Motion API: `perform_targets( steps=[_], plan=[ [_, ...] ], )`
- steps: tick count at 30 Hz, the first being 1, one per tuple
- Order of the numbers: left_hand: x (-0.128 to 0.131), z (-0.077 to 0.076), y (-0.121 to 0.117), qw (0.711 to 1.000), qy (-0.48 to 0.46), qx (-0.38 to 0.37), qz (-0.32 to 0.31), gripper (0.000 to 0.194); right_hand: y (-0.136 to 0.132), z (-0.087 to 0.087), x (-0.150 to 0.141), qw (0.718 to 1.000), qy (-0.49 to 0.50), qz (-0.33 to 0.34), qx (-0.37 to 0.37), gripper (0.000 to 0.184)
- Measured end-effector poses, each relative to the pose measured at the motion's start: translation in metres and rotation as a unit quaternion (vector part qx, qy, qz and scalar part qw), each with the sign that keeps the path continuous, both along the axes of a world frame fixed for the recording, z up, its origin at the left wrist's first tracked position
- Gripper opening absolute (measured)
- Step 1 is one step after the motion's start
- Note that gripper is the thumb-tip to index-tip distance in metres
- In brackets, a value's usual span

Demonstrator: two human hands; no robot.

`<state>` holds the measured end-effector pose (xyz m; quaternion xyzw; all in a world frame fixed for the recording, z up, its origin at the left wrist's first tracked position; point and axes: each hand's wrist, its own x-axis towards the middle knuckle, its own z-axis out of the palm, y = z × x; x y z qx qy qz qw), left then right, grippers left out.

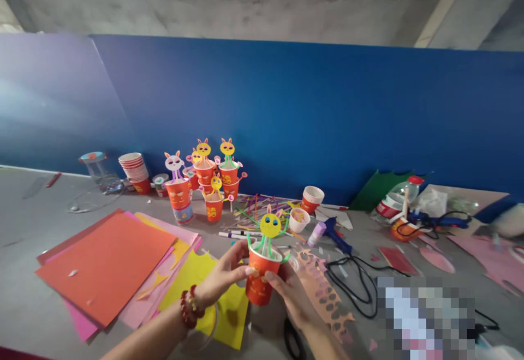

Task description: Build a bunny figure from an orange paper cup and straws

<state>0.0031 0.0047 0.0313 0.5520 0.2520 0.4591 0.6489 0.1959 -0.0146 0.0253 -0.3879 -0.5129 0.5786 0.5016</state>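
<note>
Between my two hands is a red paper cup (259,290) with gold print. A yellow paper animal face (271,226) with ears and blue eyes rises from it on a stem, and green pipe cleaners (285,228) stick out at its sides. My left hand (229,273) grips the cup's left side, thumb on the front. On the right side, my right hand (289,289) holds it the same way. Below the cup lie black scissors (292,338), partly hidden by my right forearm. Yellow paper (229,322) lies under my left wrist.
Several finished cup figures (213,207) stand by the blue partition (286,109). Stacked coloured sheets (106,262) lie left. Pipe cleaners (257,210), a glue stick (316,234), a blue glue gun (338,234) with a black cord, and a bottle (395,199) are spread to the right.
</note>
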Motion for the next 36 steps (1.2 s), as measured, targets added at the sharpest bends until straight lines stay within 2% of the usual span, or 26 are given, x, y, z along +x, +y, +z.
perform_targets(
  steps=[3, 5, 9, 12, 14, 17, 19, 23, 26, 30, 36],
  plan=[
    [0.006, -0.012, 0.002, 0.999, -0.009, -0.030, -0.026, 0.064, 0.012, 0.007, -0.004, 0.999, -0.001, 0.011, 0.039, 0.067],
    [0.010, -0.020, 0.003, 0.999, -0.008, -0.036, -0.014, 0.061, 0.018, 0.006, -0.006, 0.998, -0.014, 0.028, 0.057, 0.064],
    [0.015, -0.033, 0.005, 0.999, -0.020, -0.040, 0.028, 0.061, 0.024, -0.010, -0.006, 0.995, -0.042, 0.043, 0.078, 0.059],
    [0.011, -0.033, 0.008, 0.997, -0.009, -0.046, 0.062, 0.062, 0.026, -0.024, 0.001, 0.990, -0.080, 0.014, 0.113, 0.058],
    [0.001, -0.028, 0.014, 0.994, 0.008, -0.042, 0.099, 0.061, 0.028, -0.029, 0.008, 0.980, -0.131, -0.038, 0.142, 0.056],
    [-0.026, -0.016, 0.030, 0.988, 0.057, -0.012, 0.146, 0.062, 0.032, -0.030, 0.018, 0.962, -0.197, -0.120, 0.147, 0.049],
    [-0.046, -0.012, 0.041, 0.978, 0.106, 0.014, 0.179, 0.063, 0.036, -0.029, 0.021, 0.955, -0.217, -0.141, 0.147, 0.044],
    [-0.076, -0.015, 0.049, 0.969, 0.138, 0.014, 0.207, 0.063, 0.037, -0.032, 0.019, 0.946, -0.244, -0.121, 0.179, 0.037],
    [-0.087, -0.024, 0.044, 0.965, 0.157, 0.000, 0.210, 0.058, 0.036, -0.038, 0.017, 0.939, -0.270, -0.103, 0.187, 0.035],
    [-0.100, -0.033, 0.033, 0.954, 0.207, -0.012, 0.218, 0.062, 0.036, -0.042, 0.017, 0.934, -0.292, -0.092, 0.184, 0.033],
    [-0.119, -0.023, 0.011, 0.937, 0.284, 0.002, 0.202, 0.061, 0.036, -0.040, 0.017, 0.929, -0.301, -0.097, 0.193, 0.032]
  ],
)
